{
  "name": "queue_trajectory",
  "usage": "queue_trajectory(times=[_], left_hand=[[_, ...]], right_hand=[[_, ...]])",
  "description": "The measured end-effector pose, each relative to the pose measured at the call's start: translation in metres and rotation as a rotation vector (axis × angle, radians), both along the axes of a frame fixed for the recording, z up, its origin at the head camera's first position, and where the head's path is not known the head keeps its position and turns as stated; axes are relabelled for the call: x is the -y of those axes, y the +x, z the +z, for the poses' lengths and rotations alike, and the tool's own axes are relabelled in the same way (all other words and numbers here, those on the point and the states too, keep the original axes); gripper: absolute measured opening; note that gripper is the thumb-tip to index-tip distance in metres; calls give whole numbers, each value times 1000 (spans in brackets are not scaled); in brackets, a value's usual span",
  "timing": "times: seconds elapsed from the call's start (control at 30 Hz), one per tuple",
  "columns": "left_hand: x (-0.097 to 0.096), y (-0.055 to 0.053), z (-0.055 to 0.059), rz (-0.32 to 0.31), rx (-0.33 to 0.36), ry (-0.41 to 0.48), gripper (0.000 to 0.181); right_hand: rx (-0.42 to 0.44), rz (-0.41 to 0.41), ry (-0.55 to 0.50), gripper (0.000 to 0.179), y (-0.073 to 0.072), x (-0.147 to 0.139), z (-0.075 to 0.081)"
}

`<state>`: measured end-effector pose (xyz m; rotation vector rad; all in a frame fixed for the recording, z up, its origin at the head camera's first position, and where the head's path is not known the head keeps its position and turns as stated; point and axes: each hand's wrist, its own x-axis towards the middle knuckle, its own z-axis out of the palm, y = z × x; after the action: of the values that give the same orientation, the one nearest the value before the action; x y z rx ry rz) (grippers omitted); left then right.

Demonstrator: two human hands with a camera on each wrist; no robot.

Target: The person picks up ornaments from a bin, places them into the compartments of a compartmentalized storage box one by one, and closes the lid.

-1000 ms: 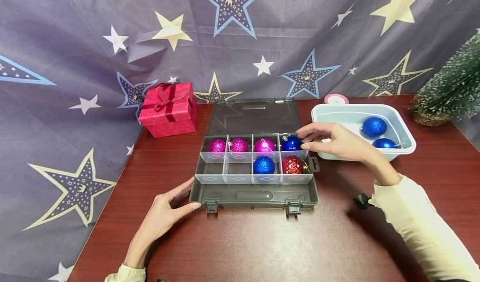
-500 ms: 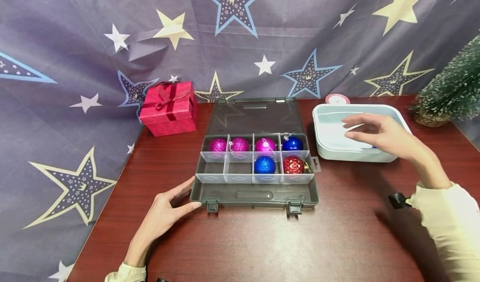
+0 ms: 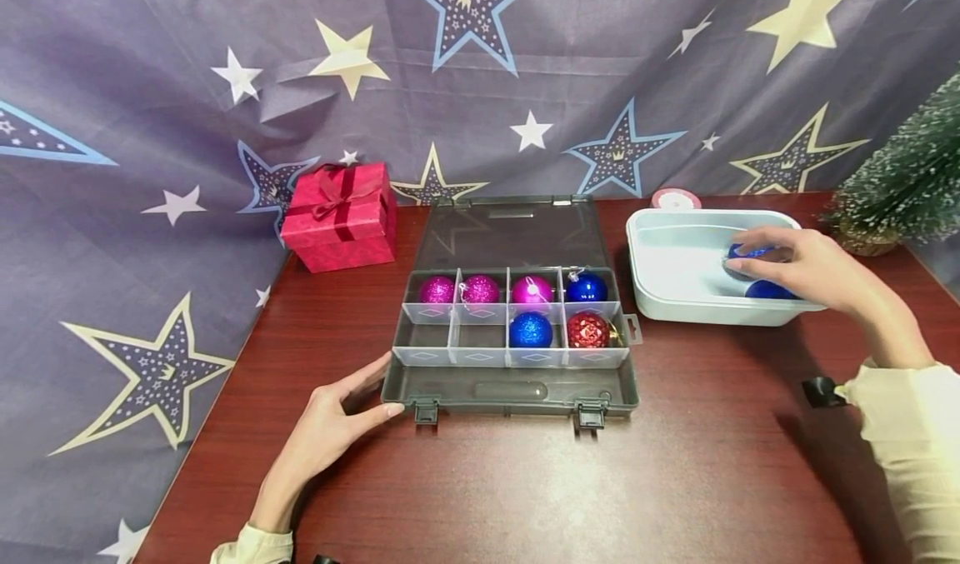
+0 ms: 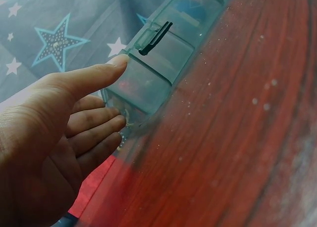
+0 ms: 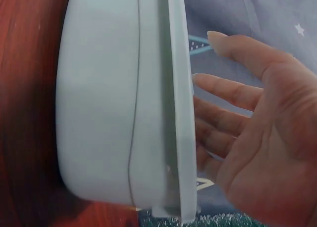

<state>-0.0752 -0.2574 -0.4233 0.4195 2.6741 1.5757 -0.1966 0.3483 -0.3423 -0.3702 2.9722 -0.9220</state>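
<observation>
My left hand (image 3: pixel 330 422) rests at the near left corner of a dark see-through compartment box (image 3: pixel 465 391), fingers straight along its side and thumb by the front edge. In its back row sit several ornament balls: two glittery pink, one smooth pink ball (image 3: pixel 531 290) and one shiny blue ball (image 3: pixel 585 287). The front row has a glittery blue ball (image 3: pixel 530 330) and a textured red ball (image 3: pixel 588 330). Over the pale blue tub (image 3: pixel 667 307), my right hand (image 3: pixel 817 272) reaches down with spread fingers around a glittery blue ball (image 3: pixel 742 252). Beside it lies another blue ball (image 3: pixel 768 290), partly hidden.
The box's lid (image 3: pixel 513 235) lies folded back behind it. A red gift box (image 3: pixel 341 222) stands at the back left. A pink ribbon spool (image 3: pixel 677 199) lies behind the tub, and a small frosted tree (image 3: pixel 900 172) stands at the far right. A starry cloth (image 3: pixel 450 114) hangs behind.
My right hand has let go of the shiny blue ball in the back right compartment, moved right and lowered over the balls in the tub. The left hand has stayed at the box corner.
</observation>
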Motion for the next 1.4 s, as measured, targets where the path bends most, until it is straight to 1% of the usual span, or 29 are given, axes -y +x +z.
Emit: queue_trajectory(times=[0.2, 0.4, 0.53, 0.67, 0.8, 0.97, 1.2, 1.4], left_hand=[[0, 0, 0, 3, 1, -2, 68], [0, 0, 0, 0, 0, -7, 68], [1, 0, 0, 2, 0, -16, 68], [1, 0, -1, 1, -1, -16, 68], [1, 0, -1, 0, 0, -7, 68], [1, -1, -1, -2, -8, -21, 68], [1, -1, -2, -6, -20, -30, 68], [1, -1, -1, -1, -20, -28, 68]], right_hand=[[40, -39, 57, 53, -7, -10, 1], [97, -78, 92, 65, -10, -15, 3], [114, -92, 111, 69, -12, -15, 4], [115, -87, 155, 68, -14, -15, 4], [101, -75, 230, 66, -17, -14, 3], [112, -67, 295, 68, -21, -12, 1], [130, -56, 334, 70, -27, -8, -4], [96, -19, 324, 63, -33, -4, -11]])
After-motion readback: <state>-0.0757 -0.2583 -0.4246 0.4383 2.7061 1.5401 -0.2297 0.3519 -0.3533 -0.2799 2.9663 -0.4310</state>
